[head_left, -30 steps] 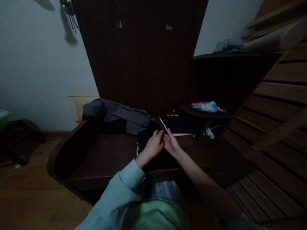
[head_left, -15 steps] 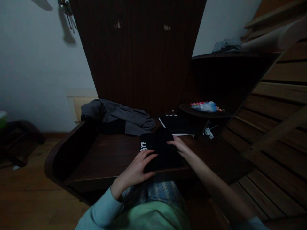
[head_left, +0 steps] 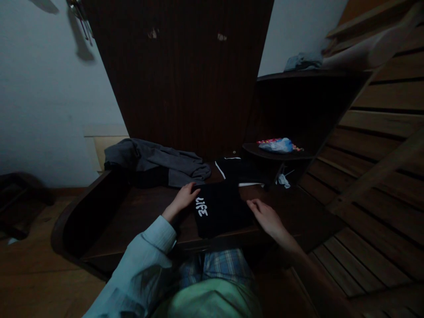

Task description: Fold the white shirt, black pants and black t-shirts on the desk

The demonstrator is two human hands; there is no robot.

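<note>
A folded black garment (head_left: 223,212) lies flat on the dark wooden bench in front of me, with white "LIFE" lettering along its left side. My left hand (head_left: 183,198) touches its upper left edge, thumb and forefinger a little apart. At the right edge is my right hand (head_left: 266,216), fingers loosely bent and close beside the cloth; it appears to hold nothing. Behind, another dark folded garment with white trim (head_left: 247,170) rests on the bench. A crumpled grey garment (head_left: 159,159) is heaped at the back left.
The dark bench (head_left: 149,221) has a raised curved left end (head_left: 79,212). A blue and white plastic bag (head_left: 276,145) sits on the small corner shelf at right, above a white crumpled item (head_left: 283,180). Wooden slats (head_left: 380,145) stand along the right side.
My hands have moved from on top of the black garment out to its left and right edges. Its lettering, partly covered before, now shows fully. The view has shifted slightly.
</note>
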